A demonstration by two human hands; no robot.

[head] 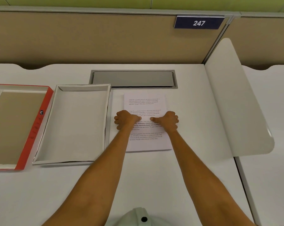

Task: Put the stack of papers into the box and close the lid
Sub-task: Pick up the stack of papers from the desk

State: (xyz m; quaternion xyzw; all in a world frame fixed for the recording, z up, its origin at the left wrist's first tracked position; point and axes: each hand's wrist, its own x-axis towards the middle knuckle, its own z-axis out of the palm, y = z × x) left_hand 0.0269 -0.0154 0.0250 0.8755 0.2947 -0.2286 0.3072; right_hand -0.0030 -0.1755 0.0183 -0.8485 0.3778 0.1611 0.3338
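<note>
A stack of papers (144, 101) with printed text lies flat on the white desk, right of centre. My left hand (126, 119) holds its left edge and my right hand (168, 119) its right edge. Both thumbs rest on the top sheet and the fingers curl at the sides. Just left of the papers stands the white box (79, 121), open and empty. Its lid (35, 128), red on the outside, lies upside down at the far left beside the box.
A grey cable flap (133, 79) is set into the desk behind the papers. A white divider panel (232, 103) stands at the right. A beige partition with a plate reading 247 (198, 22) closes the back.
</note>
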